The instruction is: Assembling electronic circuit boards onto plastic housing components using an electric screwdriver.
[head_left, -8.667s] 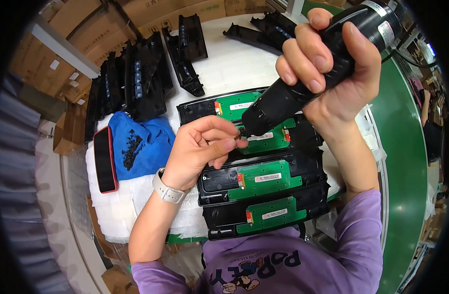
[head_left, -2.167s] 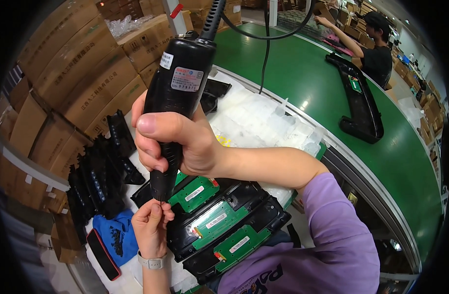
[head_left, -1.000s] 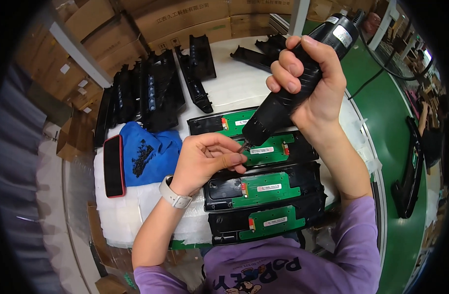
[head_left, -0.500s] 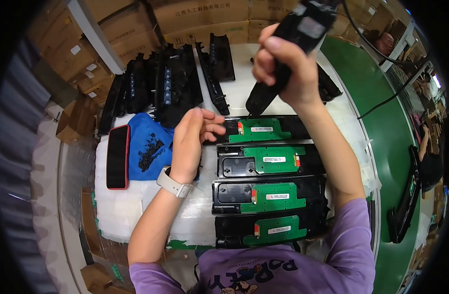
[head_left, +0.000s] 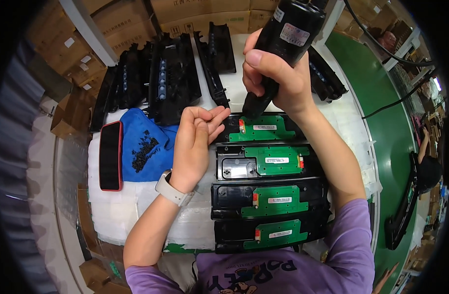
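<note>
My right hand [head_left: 283, 81] is wrapped round a black electric screwdriver [head_left: 289, 36]. Its nose points down at the upper left corner of a green circuit board [head_left: 266, 128], beside a red and white connector; the bit's tip is hard to make out. That board lies in the farthest of several black plastic housings [head_left: 234, 169] lined up in front of me, each with a green board. Just left of the far housing, my left hand [head_left: 197, 142] is turned palm up with its fingers curled and the thumb against them. Whatever it may hold is too small to see.
Small black screws [head_left: 145, 151] lie heaped on a blue cloth [head_left: 136, 120], next to a red-edged phone [head_left: 110, 156]. More black plastic housings [head_left: 173, 83] stand at the back left. Cardboard boxes [head_left: 200, 19] line the far side, and a green surface [head_left: 354, 83] runs along the right.
My right hand has brought the screwdriver slightly left and tilted it more upright over the far board. My left hand's fingers have drawn closer together. The view has shifted a little.
</note>
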Demonstrator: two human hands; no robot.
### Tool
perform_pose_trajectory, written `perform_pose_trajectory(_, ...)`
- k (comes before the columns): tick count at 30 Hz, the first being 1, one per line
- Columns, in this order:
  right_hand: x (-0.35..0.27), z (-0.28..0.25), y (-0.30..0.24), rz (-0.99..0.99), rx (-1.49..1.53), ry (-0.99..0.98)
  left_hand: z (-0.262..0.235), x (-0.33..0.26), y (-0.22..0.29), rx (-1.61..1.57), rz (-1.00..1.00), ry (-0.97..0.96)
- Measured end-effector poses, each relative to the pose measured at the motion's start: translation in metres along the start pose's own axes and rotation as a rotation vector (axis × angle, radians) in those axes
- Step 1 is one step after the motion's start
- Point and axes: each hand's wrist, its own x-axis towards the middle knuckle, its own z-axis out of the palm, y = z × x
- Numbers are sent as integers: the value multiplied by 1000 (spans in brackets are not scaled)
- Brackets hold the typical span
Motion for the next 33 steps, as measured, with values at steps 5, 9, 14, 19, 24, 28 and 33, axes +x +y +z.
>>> perform_pose_trajectory(5, -1, -1, 2, -9, -42, 4, 4, 1, 7, 85, 34, 13)
perform_pose_trajectory(9, -1, -1, 7, -9, 30, -25, 0, -1, 15, 248, -87, 36)
perform_pose_trajectory(14, 1, 7, 8, -26, 12, -101, -7, 5, 6, 135, -140, -3)
perform_pose_trajectory(19, -7, 5, 6, -64, 9, -72, -8, 5, 2, 85, -208, -6)
perform_pose_trajectory(24, -13, -6, -13, -29, 148, -45, 3, -1, 7, 71, -153, -44)
perform_pose_trajectory(28, -20, -17, -35, -58, 572, -38, 10, -7, 15, 72, -255, -106)
perform_pose_trajectory(33, -27, -13, -43, -123, 645, 89, 17, -14, 19, 58, -167, -104)
